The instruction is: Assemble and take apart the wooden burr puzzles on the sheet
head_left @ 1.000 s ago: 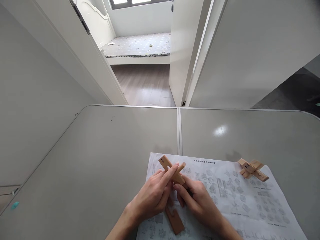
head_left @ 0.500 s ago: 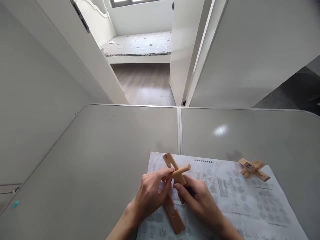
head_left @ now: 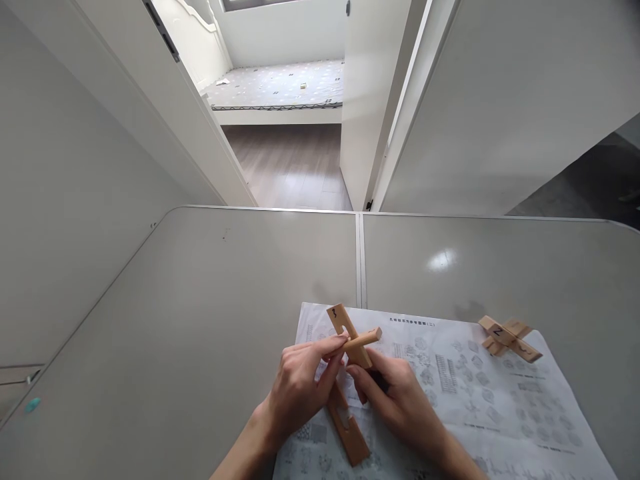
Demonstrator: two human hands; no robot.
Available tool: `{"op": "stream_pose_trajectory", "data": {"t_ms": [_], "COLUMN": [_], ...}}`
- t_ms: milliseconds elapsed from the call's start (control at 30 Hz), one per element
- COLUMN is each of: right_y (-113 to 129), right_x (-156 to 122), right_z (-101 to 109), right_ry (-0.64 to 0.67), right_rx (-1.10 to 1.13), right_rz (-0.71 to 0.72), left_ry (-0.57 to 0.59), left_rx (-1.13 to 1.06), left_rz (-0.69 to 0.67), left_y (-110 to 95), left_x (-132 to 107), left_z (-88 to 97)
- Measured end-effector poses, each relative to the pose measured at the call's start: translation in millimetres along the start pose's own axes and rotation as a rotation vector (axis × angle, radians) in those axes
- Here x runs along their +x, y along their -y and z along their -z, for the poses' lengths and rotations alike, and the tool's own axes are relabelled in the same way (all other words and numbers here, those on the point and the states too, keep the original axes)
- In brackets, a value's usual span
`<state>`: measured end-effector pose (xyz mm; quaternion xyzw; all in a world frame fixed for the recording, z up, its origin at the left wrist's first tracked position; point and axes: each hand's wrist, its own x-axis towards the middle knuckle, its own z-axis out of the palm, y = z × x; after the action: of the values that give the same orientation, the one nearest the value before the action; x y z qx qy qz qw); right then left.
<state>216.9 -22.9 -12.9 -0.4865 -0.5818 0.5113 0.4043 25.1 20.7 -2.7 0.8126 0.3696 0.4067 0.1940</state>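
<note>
Tan wood lay crossed in the lower middle of the frame: a slat marked 3 (head_left: 353,331) slanted beneath a narrower wooden rod (head_left: 365,339). A second earlier the left index finger had stretched over the slat and covered much of the rod; by this moment it had drawn back, and the rod's rounded end showed in full on the slat's right side. That opened the crossing to view beside the slat's notch, which suggested the two pieces were being lined up, though whether they interlocked could not be told. In the last half second little more had changed.

The left hand (head_left: 303,373) pinched the rod's near end between thumb and fingers, the tips close together. The right hand (head_left: 400,393) gripped the slat's lower end, its thumb in front and the other fingertips mostly hidden.

Just below them, a darker notched piece (head_left: 356,448) lay on the printed sheet (head_left: 450,417). Toward the lower right, a joined wooden cross (head_left: 510,339) rested at the sheet's upper edge, on the grey table (head_left: 225,320).
</note>
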Motion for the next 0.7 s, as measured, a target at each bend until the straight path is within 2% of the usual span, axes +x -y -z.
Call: {"op": "stream_pose_trajectory", "data": {"t_ms": [367, 700], "right_y": [0.1, -1.8], "right_x": [-0.3, -1.3], "right_z": [-1.0, -4.1], "right_ry": [-0.009, -0.050], "right_rx": [-0.041, -0.087], "right_rz": [0.039, 0.039], "left_ry": [0.024, 0.120], "left_rx": [0.004, -0.233], "left_rz": [0.050, 0.144], "left_y": [-0.2, -2.8], "left_x": [1.7, 8.2], "left_z": [1.5, 7.7]}}
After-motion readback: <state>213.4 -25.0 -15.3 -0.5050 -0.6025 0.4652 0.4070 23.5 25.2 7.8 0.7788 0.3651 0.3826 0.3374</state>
